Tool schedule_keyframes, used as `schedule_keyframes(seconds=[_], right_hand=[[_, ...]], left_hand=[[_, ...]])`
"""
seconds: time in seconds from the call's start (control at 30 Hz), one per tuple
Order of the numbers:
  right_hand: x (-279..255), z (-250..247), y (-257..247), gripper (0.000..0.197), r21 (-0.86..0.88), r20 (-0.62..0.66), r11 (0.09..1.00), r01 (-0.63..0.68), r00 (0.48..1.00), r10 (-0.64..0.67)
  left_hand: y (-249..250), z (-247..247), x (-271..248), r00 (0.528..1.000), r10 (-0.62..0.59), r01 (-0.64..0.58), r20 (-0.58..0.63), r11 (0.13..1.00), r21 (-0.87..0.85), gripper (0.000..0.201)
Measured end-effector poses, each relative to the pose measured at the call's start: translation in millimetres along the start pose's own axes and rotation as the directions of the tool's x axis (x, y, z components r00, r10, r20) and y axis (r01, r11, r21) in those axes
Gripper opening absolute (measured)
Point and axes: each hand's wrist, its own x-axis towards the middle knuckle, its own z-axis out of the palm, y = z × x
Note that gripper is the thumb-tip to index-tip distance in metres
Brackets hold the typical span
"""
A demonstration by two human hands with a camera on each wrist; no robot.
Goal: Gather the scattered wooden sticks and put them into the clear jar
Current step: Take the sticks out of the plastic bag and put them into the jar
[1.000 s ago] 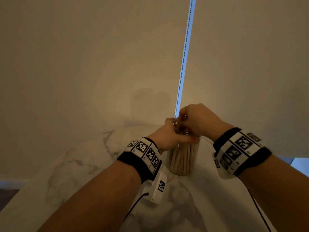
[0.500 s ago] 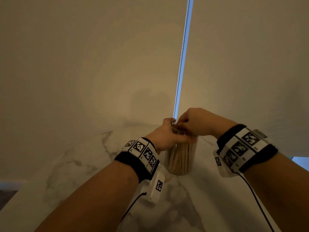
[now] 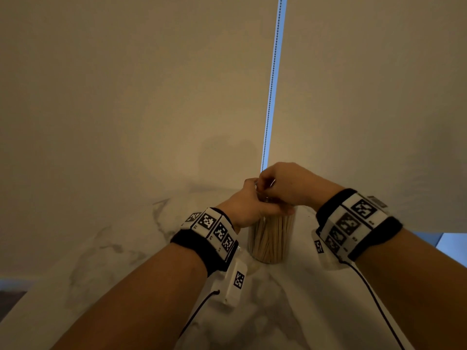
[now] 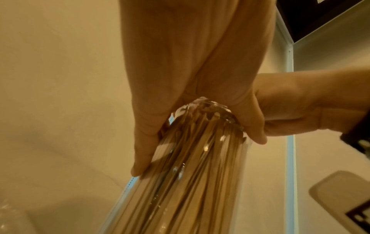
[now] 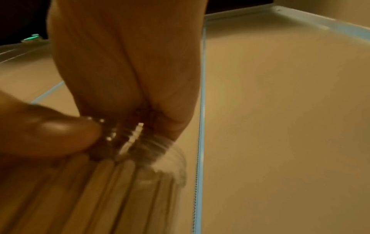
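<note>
Head view: the jar [image 3: 271, 238], packed with upright sticks [image 3: 270, 236], stands on the marble table [image 3: 101, 261]; the left hand [image 3: 249, 207] wraps its neck, while the right hand [image 3: 285, 184] sits curled over the mouth.

Left wrist view: thumb and fingers [image 4: 148, 139] clasp the jar's shoulder.

Right wrist view: blurred; fingertips [image 5: 176, 125] bunch narrowly at the threaded rim, and what they hold cannot be told.

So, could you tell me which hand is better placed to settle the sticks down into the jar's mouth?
The right hand: its curled fingers sit directly over the mouth of the clear jar, above the wooden sticks. The left hand grips the jar's neck, steadying it.
</note>
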Motion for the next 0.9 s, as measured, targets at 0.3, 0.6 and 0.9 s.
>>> schedule_keyframes(seconds=[0.3,0.6,0.9], right_hand=[[12.9,2.4,-10.2,0.019,-0.274,-0.044,0.958,-0.09,0.996,0.081],[7.8,14.7,-0.8,0.019,-0.099,-0.127,0.991,-0.087,0.989,0.074],[-80.1,-16.4,-13.8,0.017,0.066,-0.388,0.998,-0.012,0.921,0.037]], left_hand=[[-1.1,0.7,1.4,0.999,-0.015,0.017,-0.036,0.999,0.047,0.111],[22.6,0.2,-19.6,0.998,-0.058,0.059,-0.012,0.993,0.101,0.072],[36.4,-33.0,-61.1,0.962,-0.271,0.224,-0.033,0.715,0.662,0.114]])
